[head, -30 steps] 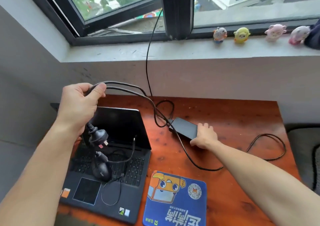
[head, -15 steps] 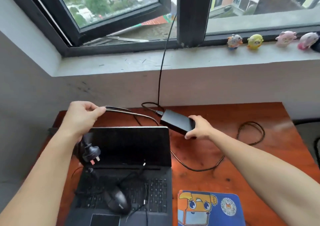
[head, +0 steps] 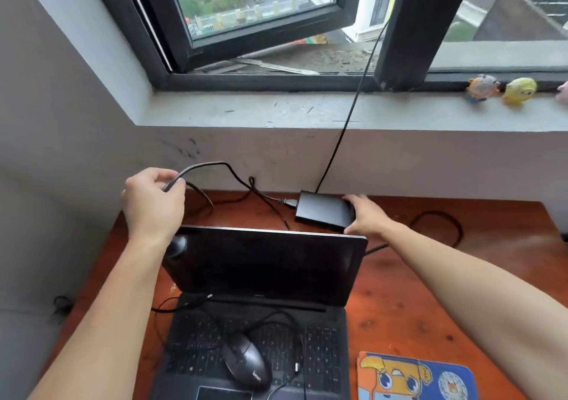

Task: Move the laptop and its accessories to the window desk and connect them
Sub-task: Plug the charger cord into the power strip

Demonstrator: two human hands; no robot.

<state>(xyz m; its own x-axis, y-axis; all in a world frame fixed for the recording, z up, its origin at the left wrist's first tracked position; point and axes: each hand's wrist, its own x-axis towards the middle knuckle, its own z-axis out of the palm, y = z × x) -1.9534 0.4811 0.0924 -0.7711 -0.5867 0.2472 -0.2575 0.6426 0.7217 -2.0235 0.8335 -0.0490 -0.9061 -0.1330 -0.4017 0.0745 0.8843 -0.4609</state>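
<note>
The left hand and right hand are bare, the forearms too (as far as they show).

An orange toy and a yellow toy sit on the grey windowsill.

Reddish wooden desk, varnished to a sheen, knots showing. The laptop — matt black casing, glossy dark screen. Smooth, faintly shiny black plastic power adapter; glossy black plastic mouse; matt black cable. The windowsill — dull grey, rough, scratched.
</note>
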